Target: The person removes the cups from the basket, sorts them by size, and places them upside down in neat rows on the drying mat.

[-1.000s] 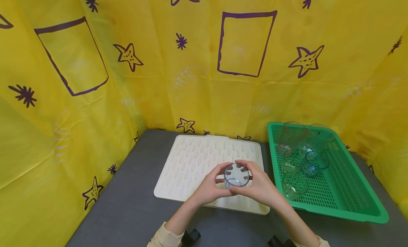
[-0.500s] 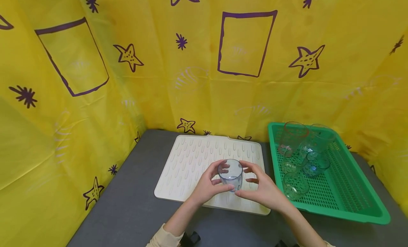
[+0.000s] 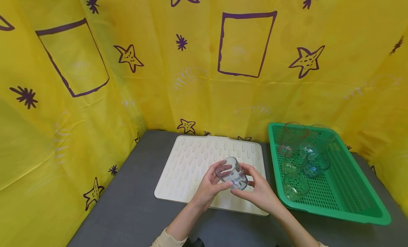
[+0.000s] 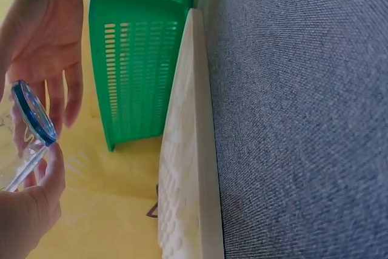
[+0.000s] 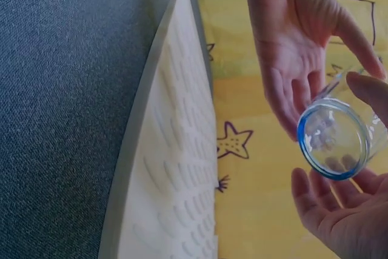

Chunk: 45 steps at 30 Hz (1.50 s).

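A clear drinking glass is held up over the white ridged mat, tilted with its rim to the left and its bluish base to the lower right. My left hand grips it near the rim, thumb across the near side and fingers behind. Curled round the base end is my right hand, thumb low in front and fingers at the far side. In the right wrist view the round glass base faces the camera, between the left hand and the right hand's fingers.
The white draining mat lies flat on the grey table. To its right stands a green plastic basket with several clear glasses along its left side; one has a red rim. Yellow patterned cloth hangs behind.
The glass has gone from nearly upright to tilted, its rim swinging left and its base right. Both hands have shifted slightly left, and the right hand's fingers have moved from the rim toward the base.
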Each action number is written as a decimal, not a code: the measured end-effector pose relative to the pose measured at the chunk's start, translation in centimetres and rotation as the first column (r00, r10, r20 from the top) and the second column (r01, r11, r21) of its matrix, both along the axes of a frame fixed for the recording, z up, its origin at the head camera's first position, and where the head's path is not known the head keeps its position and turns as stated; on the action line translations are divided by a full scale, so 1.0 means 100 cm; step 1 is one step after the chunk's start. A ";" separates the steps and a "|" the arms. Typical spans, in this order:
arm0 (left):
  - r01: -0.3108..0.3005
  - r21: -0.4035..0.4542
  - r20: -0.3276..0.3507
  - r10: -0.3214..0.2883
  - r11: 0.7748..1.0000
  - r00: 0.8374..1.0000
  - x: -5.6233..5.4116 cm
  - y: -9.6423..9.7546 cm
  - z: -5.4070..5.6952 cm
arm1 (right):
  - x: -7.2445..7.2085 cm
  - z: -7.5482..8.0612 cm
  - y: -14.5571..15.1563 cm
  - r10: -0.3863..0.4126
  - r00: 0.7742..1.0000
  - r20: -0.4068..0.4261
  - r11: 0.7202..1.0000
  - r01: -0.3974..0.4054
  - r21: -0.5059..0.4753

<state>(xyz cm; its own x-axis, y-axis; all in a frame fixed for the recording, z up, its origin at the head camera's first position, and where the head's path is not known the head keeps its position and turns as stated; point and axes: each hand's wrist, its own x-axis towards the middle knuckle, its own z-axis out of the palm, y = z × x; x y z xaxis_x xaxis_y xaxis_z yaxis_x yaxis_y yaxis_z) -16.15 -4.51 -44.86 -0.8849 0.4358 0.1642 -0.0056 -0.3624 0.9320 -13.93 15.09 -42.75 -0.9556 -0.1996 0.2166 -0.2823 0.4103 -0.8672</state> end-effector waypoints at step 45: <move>-0.015 -0.222 -0.208 -0.033 0.975 0.978 -0.007 -0.028 0.012 | -0.005 -0.006 0.010 0.294 0.939 0.177 0.879 -0.193 -0.436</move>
<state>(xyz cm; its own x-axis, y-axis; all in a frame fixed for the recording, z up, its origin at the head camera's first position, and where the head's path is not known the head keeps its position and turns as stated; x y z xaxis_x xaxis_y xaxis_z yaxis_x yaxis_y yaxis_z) -16.89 -7.26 -43.69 -0.8370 0.4899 0.2438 0.1961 -0.1475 0.9694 -14.39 16.14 -43.31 -0.9205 -0.3754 0.1085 -0.0977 -0.0478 -0.9941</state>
